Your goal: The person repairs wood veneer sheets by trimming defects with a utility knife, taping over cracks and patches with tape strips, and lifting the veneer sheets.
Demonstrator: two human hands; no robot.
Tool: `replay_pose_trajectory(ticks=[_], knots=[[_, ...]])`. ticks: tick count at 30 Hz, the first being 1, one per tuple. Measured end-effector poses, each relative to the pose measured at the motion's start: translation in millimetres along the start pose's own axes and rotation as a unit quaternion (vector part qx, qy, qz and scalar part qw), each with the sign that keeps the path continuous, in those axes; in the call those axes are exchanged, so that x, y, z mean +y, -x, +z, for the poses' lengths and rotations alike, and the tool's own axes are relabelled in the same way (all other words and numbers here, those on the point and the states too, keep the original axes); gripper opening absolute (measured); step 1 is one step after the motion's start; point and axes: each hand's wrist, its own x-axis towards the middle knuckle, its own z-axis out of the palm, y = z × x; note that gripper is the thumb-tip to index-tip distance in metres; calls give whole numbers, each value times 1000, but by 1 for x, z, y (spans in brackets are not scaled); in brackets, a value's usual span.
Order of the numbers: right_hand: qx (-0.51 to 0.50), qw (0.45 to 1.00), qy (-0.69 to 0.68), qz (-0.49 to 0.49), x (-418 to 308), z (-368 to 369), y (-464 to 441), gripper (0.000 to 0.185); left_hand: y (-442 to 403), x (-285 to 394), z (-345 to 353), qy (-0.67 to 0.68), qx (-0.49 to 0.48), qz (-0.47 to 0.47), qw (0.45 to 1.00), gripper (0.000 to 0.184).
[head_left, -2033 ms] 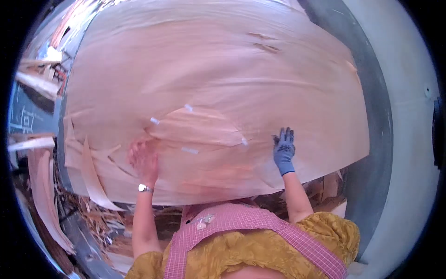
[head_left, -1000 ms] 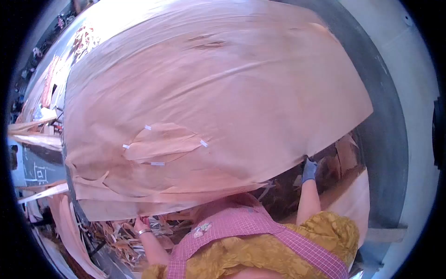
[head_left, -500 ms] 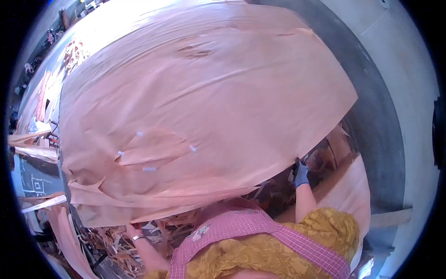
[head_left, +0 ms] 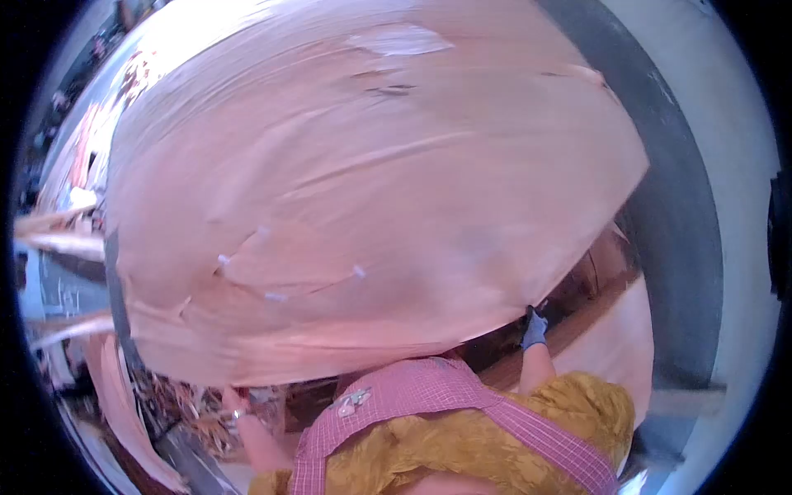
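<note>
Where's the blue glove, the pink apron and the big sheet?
Blue glove (head_left: pixel 535 332), head view: the blue part.
Pink apron (head_left: pixel 417 391), head view: the bib.
Big sheet (head_left: pixel 388 202), head view: the middle.

Right hand (head_left: pixel 535 330): a blue-grey glove (head_left: pixel 534 335), near-black at the gripping fingers, the cuff ending at the wrist
Left hand (head_left: pixel 232 399): a silvery band (head_left: pixel 238 413) round the wrist, just behind the grip, its details blurred from here
Sleeves (head_left: pixel 596 404): mustard yellow, loose, well behind each grip
Blouse (head_left: pixel 396 455): same mustard cloth, faintly patterned tone on tone
Apron bib (head_left: pixel 437 386): pink with a fine pale check, set back between the two grips
Straps (head_left: pixel 554 434): broad, same check
Patch (head_left: pixel 355 403): small, greyish white, on the bib's side nearer the left grip; I can't make out its shape
</note>
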Motion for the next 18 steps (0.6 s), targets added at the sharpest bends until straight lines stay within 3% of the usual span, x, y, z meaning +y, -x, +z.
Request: replay_pose_trajectory(ticks=[2, 3, 4, 5, 6, 8, 9, 10, 11, 14, 15, 18], knots=[[-79, 995, -53, 1, 12, -1, -17, 38, -10, -4, -8, 24, 12, 5, 1000, 13], [-67, 998, 11, 8, 24, -5, -46, 38, -11, -4, -11, 16, -28, 11, 999, 19], [-90, 995, -24, 29, 2, 2, -3, 37, -13, -3, -19, 10, -63, 20, 998, 25], [-158, 985, -36, 57, 18, -3, -29, 37, -7, 6, -20, 32, -79, 8, 996, 22], [-90, 992, 81, 42, 4, 4, -8, 43, 22, 21, 4, 70, -24, 25, 997, 24], [-190, 980, -25, 48, 4, 4, 0, 47, -7, 25, -7, 85, -16, 24, 996, 31], [-235, 964, -53, 116, -20, 4, 39, 46, -12, 31, -3, 105, -4, 24, 994, 35], [-176, 981, 26, 74, -29, 13, 64, 47, 45, 67, 33, 62, 66, 74, 993, 37], [-113, 988, 102, 28, -37, 18, 75, 48, 31, 69, 25, 23, 59, 77, 995, 35], [-26, 979, 201, 24, -38, 20, 62, 49, -32, 64, -6, -52, 60, 101, 992, 25], [10, 967, 255, -15, -31, 9, 18, 48, -9, 26, 9, -35, 68, 108, 991, 25], [55, 872, 383, -301, -34, 43, 28, 44, 8, 34, 10, 25, 75, 87, 993, 24]])
